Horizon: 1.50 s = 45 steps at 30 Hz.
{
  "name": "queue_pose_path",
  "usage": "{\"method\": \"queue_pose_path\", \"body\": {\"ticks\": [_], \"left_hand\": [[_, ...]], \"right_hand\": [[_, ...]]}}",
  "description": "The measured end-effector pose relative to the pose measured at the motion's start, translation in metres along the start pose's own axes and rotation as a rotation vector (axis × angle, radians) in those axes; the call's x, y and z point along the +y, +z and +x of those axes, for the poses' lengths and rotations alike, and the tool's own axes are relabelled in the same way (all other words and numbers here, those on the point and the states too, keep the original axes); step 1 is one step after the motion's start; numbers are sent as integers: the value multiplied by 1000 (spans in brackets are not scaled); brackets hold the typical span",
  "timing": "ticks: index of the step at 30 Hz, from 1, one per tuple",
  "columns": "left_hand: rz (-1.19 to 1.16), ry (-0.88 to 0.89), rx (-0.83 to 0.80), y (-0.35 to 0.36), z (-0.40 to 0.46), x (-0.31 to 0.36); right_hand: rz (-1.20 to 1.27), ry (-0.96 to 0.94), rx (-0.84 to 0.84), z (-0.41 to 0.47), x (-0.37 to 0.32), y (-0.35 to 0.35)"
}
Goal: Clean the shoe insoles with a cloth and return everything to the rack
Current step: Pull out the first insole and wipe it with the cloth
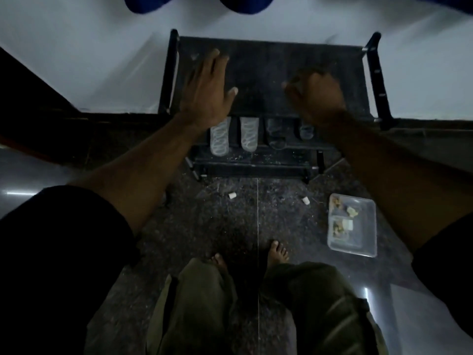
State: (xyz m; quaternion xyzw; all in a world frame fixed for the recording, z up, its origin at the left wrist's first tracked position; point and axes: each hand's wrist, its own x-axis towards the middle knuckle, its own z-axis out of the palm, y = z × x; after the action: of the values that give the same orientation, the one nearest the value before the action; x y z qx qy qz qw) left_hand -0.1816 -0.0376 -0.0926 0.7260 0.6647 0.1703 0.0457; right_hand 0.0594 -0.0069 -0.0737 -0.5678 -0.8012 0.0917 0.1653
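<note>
A black shoe rack point(271, 60) stands against the pale wall ahead of me. My left hand point(207, 90) lies flat over the left part of its dark top shelf, fingers straight. My right hand point(316, 98) hovers over the right part of the top shelf with its fingers curled; the dim light hides whether it holds anything. On a lower shelf sit two pale shoes point(220, 138) point(248, 135) side by side, with two darker shoes point(276, 135) point(306, 131) to their right. No cloth is in view.
A clear plastic tray point(358, 242) with scraps lies on the speckled floor at right. Two small white bits point(232, 196) point(305, 200) lie before the rack. My bare feet point(277, 251) stand near the rack. Blue fabric point(230, 3) hangs at the top.
</note>
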Motion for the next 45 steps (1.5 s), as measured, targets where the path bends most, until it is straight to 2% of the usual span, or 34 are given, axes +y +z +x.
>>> {"method": "queue_pose_path", "body": {"ticks": [6, 11, 23, 34, 45], "left_hand": [[1, 41, 119, 14, -31, 5], [15, 38, 201, 2, -77, 17], [24, 25, 247, -26, -176, 66], [-1, -65, 141, 19, -200, 58], [-60, -110, -52, 134, -187, 49]], "right_hand": [[-31, -24, 71, -42, 11, 28], [-54, -79, 107, -86, 3, 18], [-52, -48, 188, -179, -9, -23], [16, -22, 61, -199, 17, 27], [47, 142, -181, -211, 73, 135]]}}
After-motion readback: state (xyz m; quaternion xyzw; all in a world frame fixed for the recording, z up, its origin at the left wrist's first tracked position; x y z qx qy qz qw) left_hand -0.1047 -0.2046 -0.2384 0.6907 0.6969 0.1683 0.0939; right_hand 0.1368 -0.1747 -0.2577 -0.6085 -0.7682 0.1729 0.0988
